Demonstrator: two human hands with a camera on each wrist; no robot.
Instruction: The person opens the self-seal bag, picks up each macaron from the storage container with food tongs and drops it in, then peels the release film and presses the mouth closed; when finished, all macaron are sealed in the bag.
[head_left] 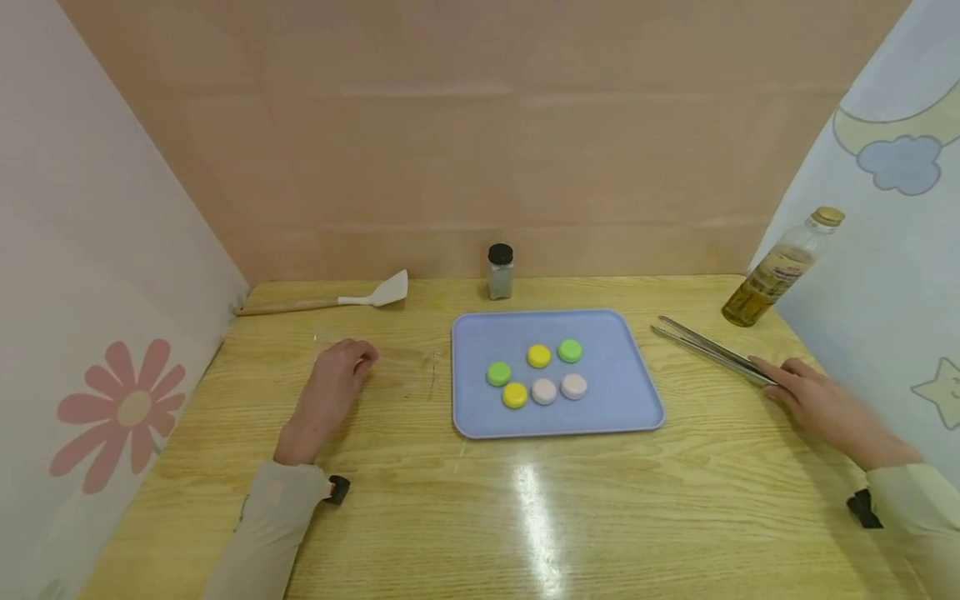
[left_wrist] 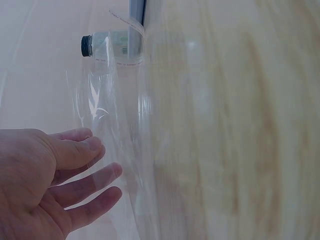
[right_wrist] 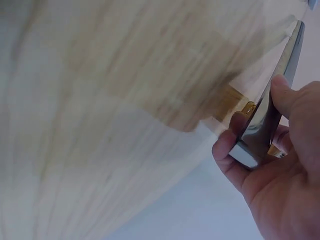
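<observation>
Between thumb and forefinger, my left hand [head_left: 341, 372] pinches the edge of a clear plastic bag [left_wrist: 117, 115]; its other fingers are spread in the left wrist view. The bag's outline is faint against the wood in the head view. My right hand [head_left: 817, 404] grips metal tongs [head_left: 712, 350] near their closed end, the tips pointing towards the tray. A blue tray [head_left: 622, 408] lies between the hands, bearing several macaron-like rounds: green [head_left: 570, 350], yellow [head_left: 515, 395] and pale pink [head_left: 543, 391]. In the right wrist view, the tongs [right_wrist: 267, 107] sit between thumb and fingers.
A white-headed spatula [head_left: 390, 289] with a wooden handle lies at the back left. Behind the tray stands a small black-capped jar [head_left: 500, 272]. At the back right is a gold-capped bottle [head_left: 772, 275] of amber liquid. Walls border the wooden table [head_left: 450, 517] at the back and sides.
</observation>
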